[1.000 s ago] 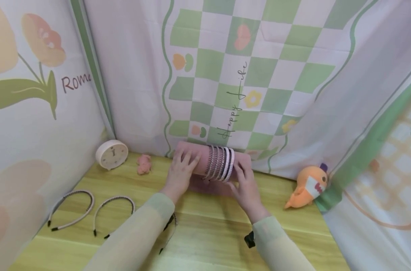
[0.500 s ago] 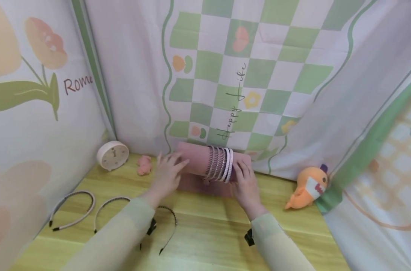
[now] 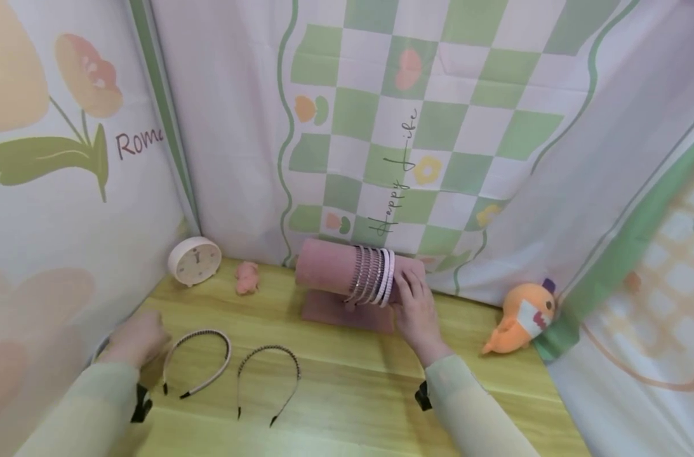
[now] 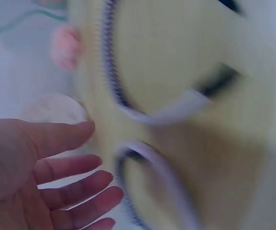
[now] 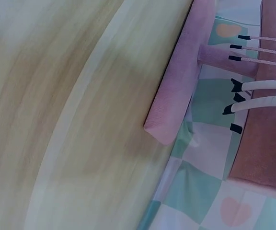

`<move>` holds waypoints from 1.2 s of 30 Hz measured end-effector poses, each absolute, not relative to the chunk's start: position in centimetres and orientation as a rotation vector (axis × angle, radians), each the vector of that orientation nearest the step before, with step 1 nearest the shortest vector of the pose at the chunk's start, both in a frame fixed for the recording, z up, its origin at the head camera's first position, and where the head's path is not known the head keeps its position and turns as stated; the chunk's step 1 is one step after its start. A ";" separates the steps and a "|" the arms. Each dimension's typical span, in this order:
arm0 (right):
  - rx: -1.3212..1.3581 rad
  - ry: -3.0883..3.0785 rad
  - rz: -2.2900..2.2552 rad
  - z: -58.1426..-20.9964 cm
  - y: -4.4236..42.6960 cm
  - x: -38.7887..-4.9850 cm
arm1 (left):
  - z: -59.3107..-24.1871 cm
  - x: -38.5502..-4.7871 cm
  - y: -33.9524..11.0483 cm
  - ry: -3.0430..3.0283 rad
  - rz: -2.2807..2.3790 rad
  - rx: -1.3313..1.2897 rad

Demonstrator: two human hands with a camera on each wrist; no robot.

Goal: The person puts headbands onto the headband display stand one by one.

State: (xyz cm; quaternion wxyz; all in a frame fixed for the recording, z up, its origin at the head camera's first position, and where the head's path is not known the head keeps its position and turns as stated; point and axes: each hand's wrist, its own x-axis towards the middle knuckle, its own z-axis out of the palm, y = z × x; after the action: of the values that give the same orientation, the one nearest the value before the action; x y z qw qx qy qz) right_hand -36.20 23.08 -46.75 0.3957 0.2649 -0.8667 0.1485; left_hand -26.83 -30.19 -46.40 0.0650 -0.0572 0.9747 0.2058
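My left hand (image 3: 135, 339) is over the leftmost headband (image 3: 99, 346), hiding most of it in the head view. In the left wrist view its fingers are spread, with a pale headband (image 4: 174, 184) just beyond the fingertips, apart from them. A second pale headband (image 3: 228, 355) and a thin dark one (image 3: 269, 348) lie on the table to its right. My right hand (image 3: 418, 314) rests its fingers on the right end of a pink headband stand's roll (image 3: 326, 266). Several headbands (image 3: 372, 276) hang round that roll, dark ones left, white ones right.
A round white clock (image 3: 195, 261) and a small pink figure (image 3: 247, 278) stand at the back left of the wooden table (image 3: 352, 393). An orange plush toy (image 3: 520, 317) sits at the right edge. A checkered curtain (image 3: 404, 127) hangs close behind the stand.
My left hand has left the roll's left end and moved left and toward me, over the leftmost headband. My right hand stays at the roll's right end.
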 end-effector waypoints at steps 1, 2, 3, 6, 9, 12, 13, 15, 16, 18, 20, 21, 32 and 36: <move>0.670 -2.198 0.375 -46.7 23.1 -36.2 | -47.0 -26.6 -30.9 2.908 0.606 -0.195; 0.668 -2.199 0.373 -46.7 23.2 -36.3 | -47.5 -26.4 -31.3 2.890 0.600 -0.211; 0.668 -2.197 0.371 -46.7 23.2 -36.3 | -48.1 -26.3 -31.7 2.888 0.597 -0.222; 0.671 -2.201 0.360 -46.8 23.3 -36.3 | -49.7 -26.0 -32.0 2.907 0.621 -0.276; 0.687 -2.197 0.352 -46.9 23.3 -36.3 | -50.7 -25.8 -32.1 2.928 0.650 -0.311; 0.698 -2.180 0.351 -47.0 23.2 -36.3 | -51.1 -25.4 -32.1 2.962 0.691 -0.286; 0.700 -2.170 0.351 -47.0 23.2 -36.4 | -51.1 -25.3 -32.1 2.970 0.704 -0.272; 0.698 -2.157 0.354 -47.0 23.0 -36.4 | -50.9 -25.1 -32.1 2.989 0.736 -0.252; 0.695 -2.154 0.352 -46.9 23.0 -36.3 | -50.8 -25.0 -32.2 3.002 0.751 -0.249; 0.689 -2.150 0.348 -46.8 22.8 -36.3 | -50.4 -25.0 -32.2 3.033 0.781 -0.265; 0.682 -2.154 0.343 -46.8 22.6 -36.2 | -49.7 -25.1 -32.4 3.069 0.774 -0.296; 0.678 -2.154 0.341 -46.7 22.6 -36.2 | -49.4 -25.2 -32.4 3.089 0.773 -0.310; 0.650 -2.148 0.334 -47.5 22.9 -36.1 | -42.7 -25.5 -29.3 3.436 0.784 -0.200; 0.641 -2.139 0.338 -47.7 23.0 -36.1 | -40.7 -25.9 -26.8 3.613 0.780 0.001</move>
State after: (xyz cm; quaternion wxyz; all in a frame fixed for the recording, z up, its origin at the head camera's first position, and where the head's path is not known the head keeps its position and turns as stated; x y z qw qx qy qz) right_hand -36.07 22.95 -47.68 0.4275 0.2564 -0.8562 0.1353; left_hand -25.91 -26.82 -40.67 -0.2739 0.0003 0.9401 0.2029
